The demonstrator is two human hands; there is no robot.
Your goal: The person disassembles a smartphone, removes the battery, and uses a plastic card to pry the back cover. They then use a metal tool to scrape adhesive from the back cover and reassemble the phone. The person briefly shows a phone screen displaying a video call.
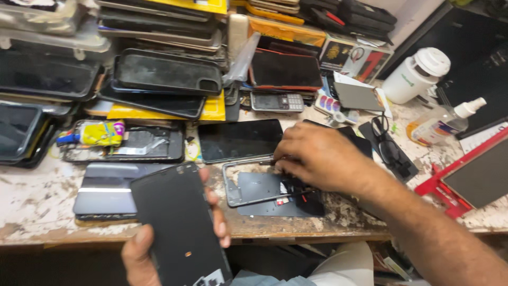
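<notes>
1. Left hand (pixel 159 249) is gripping a black phone panel (pixel 180 222), fingers wrapped round its edges, holding it over the worktop (pixel 37 206) front edge.
2. Right hand (pixel 317 156) is resting, fingers curled, on an opened phone frame (pixel 254 188) lying on the worktop; whether it is pinching anything, I cannot tell.
3. Dark phone (pixel 241 139) is lying just behind the frame.

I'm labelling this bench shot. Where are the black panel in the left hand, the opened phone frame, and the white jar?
black panel (pixel 177 222), head view, middle of its dark face
opened phone frame (pixel 254 189), head view, grey inner plate
white jar (pixel 413 79), head view, its side wall
</notes>
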